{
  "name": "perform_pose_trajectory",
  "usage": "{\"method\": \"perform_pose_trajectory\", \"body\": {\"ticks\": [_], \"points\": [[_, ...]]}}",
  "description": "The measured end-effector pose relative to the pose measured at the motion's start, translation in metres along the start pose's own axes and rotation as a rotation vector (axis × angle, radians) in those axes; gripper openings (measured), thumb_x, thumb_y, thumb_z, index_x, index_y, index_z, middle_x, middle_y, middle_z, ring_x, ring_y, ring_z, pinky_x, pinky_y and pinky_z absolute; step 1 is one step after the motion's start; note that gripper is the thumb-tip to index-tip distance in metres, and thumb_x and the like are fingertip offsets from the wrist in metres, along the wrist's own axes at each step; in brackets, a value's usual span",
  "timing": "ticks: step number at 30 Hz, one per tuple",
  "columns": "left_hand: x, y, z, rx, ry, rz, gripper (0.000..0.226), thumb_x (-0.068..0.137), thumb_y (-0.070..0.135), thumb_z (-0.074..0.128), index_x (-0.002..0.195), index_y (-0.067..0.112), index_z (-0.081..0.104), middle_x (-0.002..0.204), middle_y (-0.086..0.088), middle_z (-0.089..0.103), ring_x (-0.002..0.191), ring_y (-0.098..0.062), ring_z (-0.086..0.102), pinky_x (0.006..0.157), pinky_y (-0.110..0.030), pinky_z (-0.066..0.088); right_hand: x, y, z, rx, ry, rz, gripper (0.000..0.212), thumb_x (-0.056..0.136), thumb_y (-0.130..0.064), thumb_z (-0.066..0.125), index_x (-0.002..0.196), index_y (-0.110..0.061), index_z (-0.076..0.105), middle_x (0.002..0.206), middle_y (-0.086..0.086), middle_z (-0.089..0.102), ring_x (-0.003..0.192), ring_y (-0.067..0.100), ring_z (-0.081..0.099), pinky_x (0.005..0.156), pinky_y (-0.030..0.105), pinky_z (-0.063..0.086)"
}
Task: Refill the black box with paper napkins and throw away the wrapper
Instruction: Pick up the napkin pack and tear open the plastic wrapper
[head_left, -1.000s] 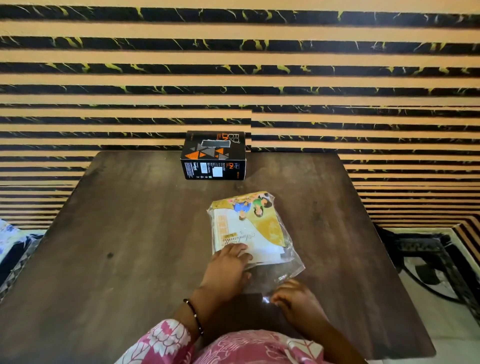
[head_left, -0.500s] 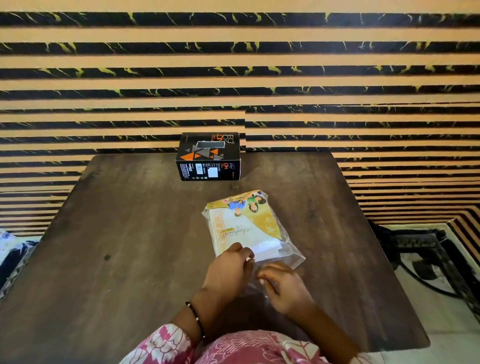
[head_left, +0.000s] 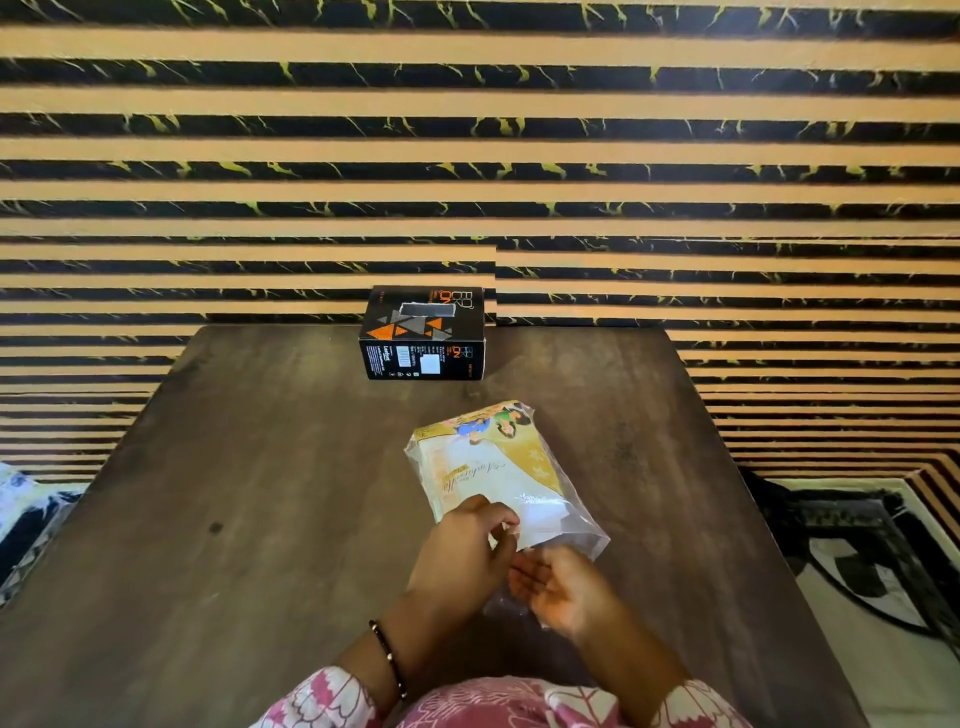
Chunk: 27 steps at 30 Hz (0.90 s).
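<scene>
The near end of the clear wrapper (head_left: 506, 483) is pinched by the left hand (head_left: 460, 551), and its loose tail is gripped by the right hand (head_left: 563, 590). One pack is seen, lying mid-desk (head_left: 260, 493), with white napkins (head_left: 535, 517) and a yellow printed card inside. One black box (head_left: 423, 332), slotted on top, is set at the far edge.

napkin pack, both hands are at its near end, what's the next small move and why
Probably pull the near end of the wrapper open. Both the left hand and right hand pinch the clear plastic of the napkin pack, which looks sealed, and the black box waits beyond.
</scene>
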<state>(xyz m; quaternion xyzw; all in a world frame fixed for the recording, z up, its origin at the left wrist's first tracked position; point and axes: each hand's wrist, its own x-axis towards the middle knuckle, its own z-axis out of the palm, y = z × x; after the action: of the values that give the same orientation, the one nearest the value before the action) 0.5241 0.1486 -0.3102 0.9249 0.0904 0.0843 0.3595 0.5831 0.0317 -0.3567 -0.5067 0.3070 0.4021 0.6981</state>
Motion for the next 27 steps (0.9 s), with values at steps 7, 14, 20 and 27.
{"method": "perform_pose_trajectory", "body": {"ticks": [7,14,20,27], "points": [[-0.006,0.002,0.002,0.000,0.023,0.051,0.016,0.085,0.023,0.056,0.099,0.025,0.064,0.095,0.003,0.064,0.069,-0.009,0.057,0.065,-0.019,0.045,0.001,0.003,0.004,0.160,-0.040,-0.040,0.012,0.090,0.000,0.046,0.085,-0.002,0.057,0.077,0.015,0.056,0.070,0.025,0.053,0.065,0.032,0.043],[-0.006,0.010,0.005,-0.176,0.066,0.002,0.020,0.079,0.015,0.059,0.094,0.027,0.065,0.081,0.019,0.055,0.067,0.001,0.055,0.060,-0.005,0.039,-0.005,-0.006,0.000,0.191,-0.157,-0.077,0.022,0.087,0.001,0.050,0.107,-0.004,0.060,0.098,0.016,0.064,0.098,0.029,0.058,0.078,0.045,0.053],[-0.005,0.016,0.004,-0.209,0.075,-0.007,0.020,0.083,0.013,0.063,0.100,0.023,0.063,0.077,0.024,0.052,0.070,0.009,0.056,0.059,0.000,0.037,-0.001,-0.012,-0.004,0.328,-0.186,-0.120,0.035,0.091,-0.001,0.046,0.125,-0.001,0.053,0.100,0.017,0.067,0.092,0.030,0.064,0.100,0.052,0.042],[-0.004,0.014,0.008,-0.251,0.067,0.013,0.022,0.082,0.012,0.063,0.099,0.025,0.063,0.075,0.018,0.055,0.065,-0.001,0.057,0.057,-0.004,0.039,0.001,-0.014,-0.010,0.410,-0.179,-0.233,0.022,0.092,0.003,0.044,0.109,-0.003,0.057,0.072,0.014,0.075,0.062,0.022,0.073,0.053,0.032,0.060]]}}
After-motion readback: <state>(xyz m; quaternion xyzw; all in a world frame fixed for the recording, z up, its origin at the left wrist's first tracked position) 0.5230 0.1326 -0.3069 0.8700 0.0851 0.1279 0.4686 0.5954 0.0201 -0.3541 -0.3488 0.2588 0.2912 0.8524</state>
